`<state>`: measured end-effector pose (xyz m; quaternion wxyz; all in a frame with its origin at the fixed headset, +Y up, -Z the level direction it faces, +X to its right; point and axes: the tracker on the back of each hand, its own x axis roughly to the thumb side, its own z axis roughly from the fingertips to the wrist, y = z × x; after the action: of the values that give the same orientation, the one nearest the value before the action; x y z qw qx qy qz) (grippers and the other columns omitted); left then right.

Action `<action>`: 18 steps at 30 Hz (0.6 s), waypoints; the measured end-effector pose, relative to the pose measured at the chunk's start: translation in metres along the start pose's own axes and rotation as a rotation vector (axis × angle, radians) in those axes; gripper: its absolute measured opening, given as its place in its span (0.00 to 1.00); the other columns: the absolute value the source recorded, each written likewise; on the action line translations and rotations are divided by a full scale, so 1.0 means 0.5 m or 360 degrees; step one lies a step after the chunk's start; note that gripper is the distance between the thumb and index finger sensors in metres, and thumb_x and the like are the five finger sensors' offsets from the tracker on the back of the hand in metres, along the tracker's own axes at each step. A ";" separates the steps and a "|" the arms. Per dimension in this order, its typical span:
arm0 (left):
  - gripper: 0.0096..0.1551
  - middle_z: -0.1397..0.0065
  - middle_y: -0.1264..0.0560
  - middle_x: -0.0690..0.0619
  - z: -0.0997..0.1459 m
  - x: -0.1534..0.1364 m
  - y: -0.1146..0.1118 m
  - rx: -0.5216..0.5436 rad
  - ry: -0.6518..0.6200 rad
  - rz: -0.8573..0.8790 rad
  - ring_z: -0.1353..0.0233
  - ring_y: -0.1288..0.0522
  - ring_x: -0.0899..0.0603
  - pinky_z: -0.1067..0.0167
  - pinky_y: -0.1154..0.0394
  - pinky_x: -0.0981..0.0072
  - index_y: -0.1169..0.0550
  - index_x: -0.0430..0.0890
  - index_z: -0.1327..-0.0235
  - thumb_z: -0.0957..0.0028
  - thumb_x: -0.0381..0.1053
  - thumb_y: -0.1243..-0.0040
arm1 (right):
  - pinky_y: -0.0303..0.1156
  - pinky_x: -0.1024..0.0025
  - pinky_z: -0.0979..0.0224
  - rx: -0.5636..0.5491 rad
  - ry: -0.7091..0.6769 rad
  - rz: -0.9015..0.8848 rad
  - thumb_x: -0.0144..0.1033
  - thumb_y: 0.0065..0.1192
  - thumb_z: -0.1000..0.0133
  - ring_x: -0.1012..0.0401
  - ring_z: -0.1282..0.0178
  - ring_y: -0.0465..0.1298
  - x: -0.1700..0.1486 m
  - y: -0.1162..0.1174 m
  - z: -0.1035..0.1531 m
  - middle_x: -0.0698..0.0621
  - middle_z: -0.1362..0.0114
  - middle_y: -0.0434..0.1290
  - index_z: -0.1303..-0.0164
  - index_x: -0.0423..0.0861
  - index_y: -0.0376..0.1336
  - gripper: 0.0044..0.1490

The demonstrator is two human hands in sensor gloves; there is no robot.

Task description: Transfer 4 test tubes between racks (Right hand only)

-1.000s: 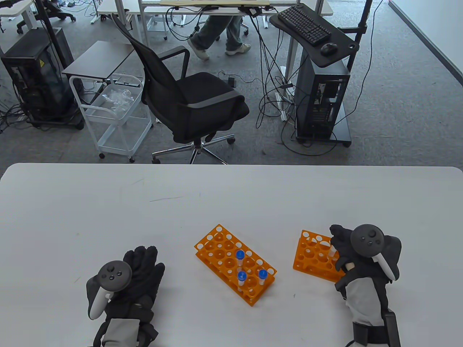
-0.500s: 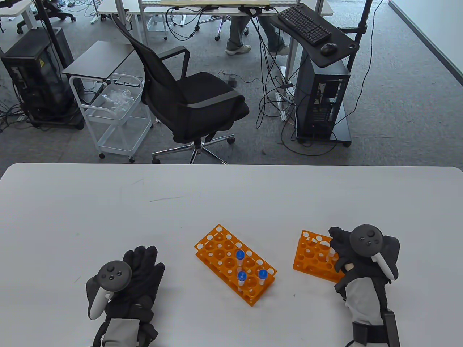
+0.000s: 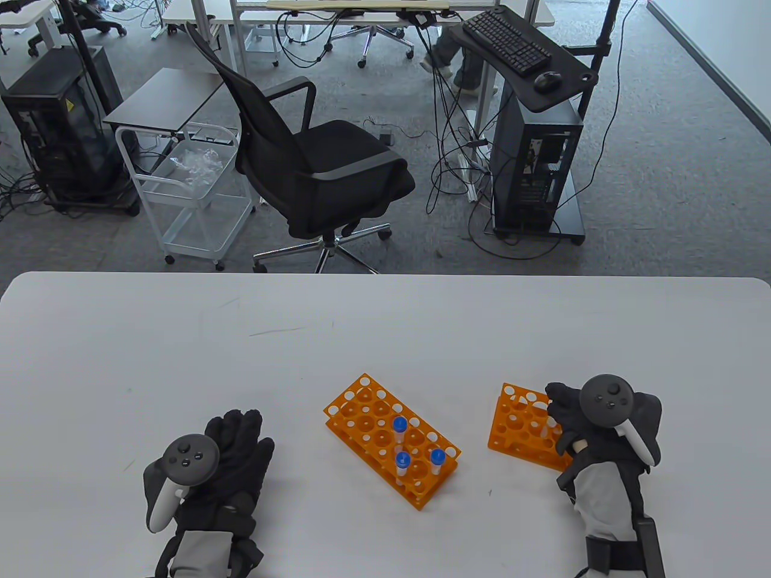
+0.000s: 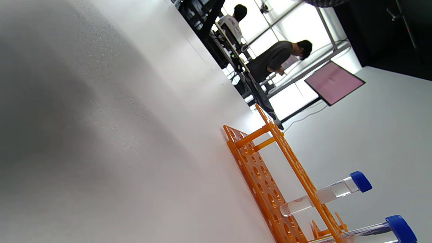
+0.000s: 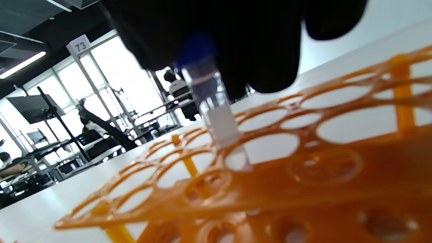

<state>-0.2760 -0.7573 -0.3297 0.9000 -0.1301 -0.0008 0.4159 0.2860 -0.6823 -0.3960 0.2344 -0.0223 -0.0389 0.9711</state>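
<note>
While the right hand (image 3: pixel 593 421) pinches a blue-capped tube (image 5: pixel 216 111) by its top, grip clamped on it, the tube's tip sits in a hole of the right orange rack (image 3: pixel 521 428). Left hand (image 3: pixel 226 457) rests flat on the white counter (image 3: pixel 385 325), fingers spread, holding nothing. Center orange rack (image 3: pixel 391 439) sits angled mid-counter with three blue-capped tubes (image 3: pixel 400 424) upright. Behind the counter: grey carpet, black office chair (image 3: pixel 313 162), white wire cart (image 3: pixel 193 192), PC tower (image 3: pixel 536 162), keyboard (image 3: pixel 506 42), loose cables.

Orange racks (image 3: pixel 393 448), blue-capped clear tubes (image 3: pixel 400 426), black gloves (image 3: pixel 238 442), white table (image 3: pixel 385 337)
</note>
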 end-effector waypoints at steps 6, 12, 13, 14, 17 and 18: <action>0.41 0.14 0.70 0.61 0.000 0.000 0.000 0.0000 0.0000 0.0000 0.19 0.82 0.52 0.26 0.85 0.55 0.59 0.66 0.16 0.40 0.73 0.66 | 0.62 0.34 0.31 0.0016 0.0001 -0.0003 0.35 0.67 0.47 0.40 0.36 0.75 0.001 0.002 -0.001 0.40 0.34 0.79 0.33 0.43 0.69 0.30; 0.41 0.14 0.70 0.61 0.000 0.000 0.000 0.0002 -0.0003 -0.0003 0.19 0.82 0.52 0.26 0.85 0.55 0.59 0.66 0.16 0.40 0.73 0.66 | 0.62 0.34 0.31 0.0019 0.0010 -0.0016 0.36 0.67 0.47 0.40 0.36 0.75 -0.002 0.003 -0.001 0.39 0.33 0.78 0.33 0.43 0.69 0.31; 0.41 0.14 0.70 0.61 0.000 0.000 0.000 0.0003 -0.0004 -0.0002 0.19 0.82 0.52 0.26 0.85 0.55 0.59 0.66 0.16 0.40 0.73 0.66 | 0.61 0.34 0.31 0.0017 0.0009 -0.0018 0.36 0.67 0.47 0.40 0.36 0.75 -0.002 0.002 -0.001 0.39 0.33 0.78 0.32 0.43 0.69 0.31; 0.41 0.14 0.70 0.61 0.000 0.000 0.001 0.0004 -0.0004 -0.0001 0.19 0.82 0.52 0.26 0.85 0.55 0.59 0.66 0.16 0.40 0.73 0.66 | 0.61 0.34 0.31 0.0010 0.0008 -0.0017 0.36 0.67 0.47 0.39 0.35 0.74 0.000 0.000 0.000 0.39 0.32 0.77 0.32 0.42 0.68 0.31; 0.41 0.14 0.70 0.61 0.000 0.000 0.001 0.0005 -0.0004 0.0000 0.19 0.82 0.52 0.26 0.85 0.55 0.59 0.66 0.16 0.40 0.73 0.66 | 0.59 0.34 0.30 -0.0022 -0.0008 -0.0014 0.37 0.67 0.47 0.39 0.33 0.73 0.009 -0.010 0.004 0.39 0.30 0.76 0.31 0.42 0.67 0.33; 0.41 0.14 0.70 0.61 0.000 0.000 0.001 0.0005 -0.0004 0.0000 0.19 0.82 0.52 0.26 0.85 0.55 0.59 0.66 0.16 0.40 0.73 0.66 | 0.59 0.33 0.29 -0.0038 -0.0025 -0.0021 0.37 0.67 0.47 0.39 0.33 0.72 0.014 -0.014 0.005 0.38 0.30 0.75 0.30 0.42 0.67 0.33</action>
<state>-0.2763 -0.7572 -0.3296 0.9002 -0.1284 -0.0013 0.4160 0.2827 -0.6728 -0.3929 0.2401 -0.0172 -0.0526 0.9692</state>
